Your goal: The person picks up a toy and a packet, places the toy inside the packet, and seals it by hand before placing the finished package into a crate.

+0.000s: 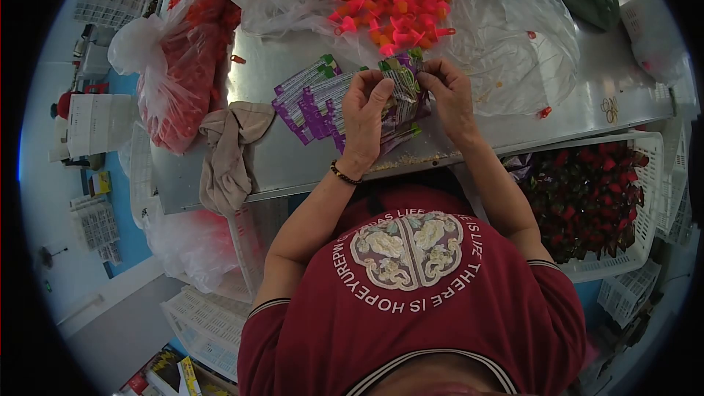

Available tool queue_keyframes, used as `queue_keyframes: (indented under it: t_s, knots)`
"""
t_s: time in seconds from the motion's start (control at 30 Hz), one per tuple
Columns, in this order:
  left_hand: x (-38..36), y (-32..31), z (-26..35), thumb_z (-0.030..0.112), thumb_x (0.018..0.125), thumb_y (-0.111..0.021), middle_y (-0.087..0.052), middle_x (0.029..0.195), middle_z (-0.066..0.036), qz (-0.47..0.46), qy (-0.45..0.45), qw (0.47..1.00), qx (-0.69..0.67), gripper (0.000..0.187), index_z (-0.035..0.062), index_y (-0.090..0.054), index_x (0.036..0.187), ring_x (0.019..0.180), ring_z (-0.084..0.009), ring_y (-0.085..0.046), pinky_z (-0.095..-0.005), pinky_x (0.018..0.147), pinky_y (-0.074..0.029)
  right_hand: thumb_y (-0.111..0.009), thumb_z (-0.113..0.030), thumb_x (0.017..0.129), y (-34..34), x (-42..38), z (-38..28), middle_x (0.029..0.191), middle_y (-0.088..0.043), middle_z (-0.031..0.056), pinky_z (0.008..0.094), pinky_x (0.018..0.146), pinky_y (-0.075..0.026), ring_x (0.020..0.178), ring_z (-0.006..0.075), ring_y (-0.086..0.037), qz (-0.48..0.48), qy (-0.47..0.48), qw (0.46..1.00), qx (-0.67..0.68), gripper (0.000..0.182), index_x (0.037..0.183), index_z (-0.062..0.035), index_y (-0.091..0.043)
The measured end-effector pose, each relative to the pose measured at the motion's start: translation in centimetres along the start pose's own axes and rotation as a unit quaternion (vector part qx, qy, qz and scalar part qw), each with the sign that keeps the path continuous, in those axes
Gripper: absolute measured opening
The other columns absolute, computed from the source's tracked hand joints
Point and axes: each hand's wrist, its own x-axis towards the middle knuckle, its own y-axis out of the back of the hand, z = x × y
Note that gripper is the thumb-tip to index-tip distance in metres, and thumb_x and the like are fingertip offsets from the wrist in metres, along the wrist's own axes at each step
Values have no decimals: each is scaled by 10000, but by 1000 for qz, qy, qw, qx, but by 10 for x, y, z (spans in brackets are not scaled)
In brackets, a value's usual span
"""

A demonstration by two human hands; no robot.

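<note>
Both hands are raised over the front of the metal table, with a small purple and green packet (405,86) between them. My left hand (364,114) has its thumb and fingers closed on the packet's left side. At the packet's upper right edge, the fingertips of my right hand (449,95) are pinched together. Just left of my left hand lie several flat purple packets (312,103) with printed labels, fanned over one another. A pile of bright pink and orange plastic pieces (396,11) sits beyond the hands on clear plastic sheeting.
A beige cloth (236,148) hangs over the table's front left edge. Farther left stands a clear bag of red pieces (180,88). At right, below the tabletop, a white crate (649,198) holds dark red wrapped items. Rubber bands (609,110) lie near the table's right end.
</note>
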Motion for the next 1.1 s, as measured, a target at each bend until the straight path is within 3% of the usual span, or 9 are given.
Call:
queue_keyframes:
  t_s: [0.07, 0.13, 0.2, 0.3, 0.37, 0.43, 0.63, 0.8, 1.1]
  knots:
    - [5, 2, -5, 64, 912, -581, -568, 866, 13, -12, 10, 999, 35, 57, 20, -549, 931, 768, -40, -509, -186, 717, -436, -589, -24, 881, 0, -4, -3, 816, -589, -23, 205, 708, -433, 770, 51, -522, -18, -16, 1000, -16, 39, 906, 3, -600]
    - [4, 4, -8, 53, 909, -578, -578, 852, 7, -14, 11, 999, 27, 43, 22, -548, 914, 749, -43, -521, -189, 699, -446, -600, -27, 878, -2, -8, -6, 791, -581, -32, 197, 667, -426, 741, 47, -513, 16, 22, 996, -89, 30, 892, -1, -602]
    - [3, 6, -13, 42, 907, -575, -589, 838, 1, -15, 11, 1000, 18, 34, 24, -547, 897, 729, -47, -533, -192, 682, -456, -606, -32, 876, -2, -10, -3, 784, -580, -35, 194, 653, -423, 731, 43, -509, 27, 10, 997, -72, 31, 885, -3, -603]
    - [5, 7, -17, 30, 905, -582, -634, 874, -24, -12, 30, 996, -83, 36, 15, -580, 938, 768, -69, -586, -225, 736, -500, -612, -42, 876, -2, -9, -3, 780, -580, -38, 190, 639, -419, 719, 36, -504, 25, -13, 998, -51, 40, 888, -4, -609]
    - [5, 6, -15, 25, 903, -572, -602, 828, -5, 16, 33, 998, -57, 41, 26, -552, 867, 719, -44, -548, -197, 665, -469, -613, -47, 878, -4, -8, -7, 784, -581, -37, 190, 639, -419, 718, 32, -504, 13, -29, 998, -47, 49, 899, -3, -612]
    - [5, 6, -10, 29, 905, -573, -598, 829, -1, 11, 24, 999, -32, 41, 26, -554, 869, 723, -40, -540, -192, 669, -461, -633, -48, 850, -8, -6, -17, 752, -595, -17, 206, 622, -424, 683, 46, -512, 12, 1, 997, 78, 77, 894, 12, -612]
    - [0, 4, -8, 50, 913, -580, -568, 822, 24, -5, -7, 1000, 20, 48, 27, -557, 877, 726, -25, -496, -179, 671, -421, -650, -49, 845, 4, 7, -19, 717, -601, -32, 197, 596, -422, 661, 30, -501, -27, 7, 999, -40, 57, 842, 8, -646]
    - [-1, 2, -2, 78, 927, -567, -544, 813, 36, -2, 23, 1000, -1, 69, 26, -552, 884, 737, -22, -473, -184, 681, -410, -644, -42, 846, 3, 6, -13, 708, -602, -37, 200, 591, -423, 660, 26, -497, -21, 17, 999, -27, 60, 825, 14, -653]
    - [-1, -5, -1, 110, 958, -522, -526, 801, 30, -10, -53, 994, 93, 117, 6, -544, 907, 721, -32, -420, -191, 653, -380, -629, -79, 879, 6, 6, -14, 766, -608, -21, 209, 655, -442, 715, 43, -526, -93, -13, 996, -4, 116, 913, 30, -648]
